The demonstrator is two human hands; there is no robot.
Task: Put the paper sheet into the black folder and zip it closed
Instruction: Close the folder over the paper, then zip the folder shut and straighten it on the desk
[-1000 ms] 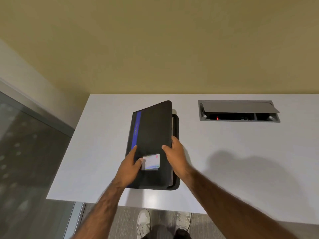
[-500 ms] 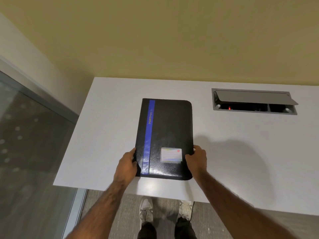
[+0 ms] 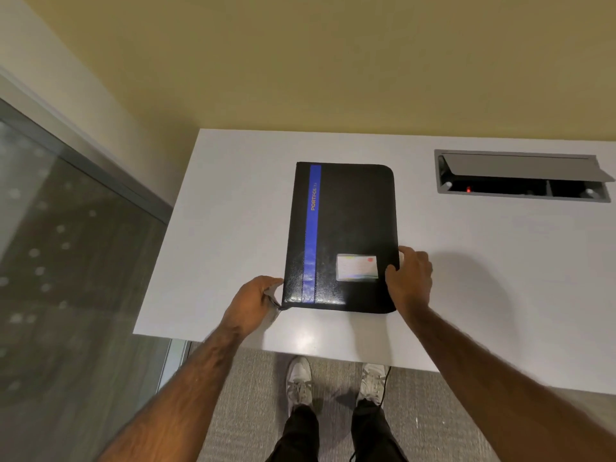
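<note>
The black folder [image 3: 350, 225] lies flat and closed on the white table [image 3: 500, 261], with a blue stripe down its cover and a small card label near its lower right. No paper sheet is visible. My left hand [image 3: 255, 300] is curled at the folder's near left corner, its fingertips pinched on a small dark zipper tab [image 3: 282, 307] that sticks out there. My right hand [image 3: 411, 278] grips the folder's right edge low down, thumb on the cover beside the label.
An open cable box [image 3: 523, 178] with a raised grey lid is recessed in the table at the far right. A glass partition [image 3: 66, 261] runs along the left. The table's near edge lies just below the folder, with my shoes [image 3: 300, 381] beneath.
The half-raised cover has come down and the folder now lies flat. My left hand slid from the left edge to the near left corner; my right hand stays on the right edge.
</note>
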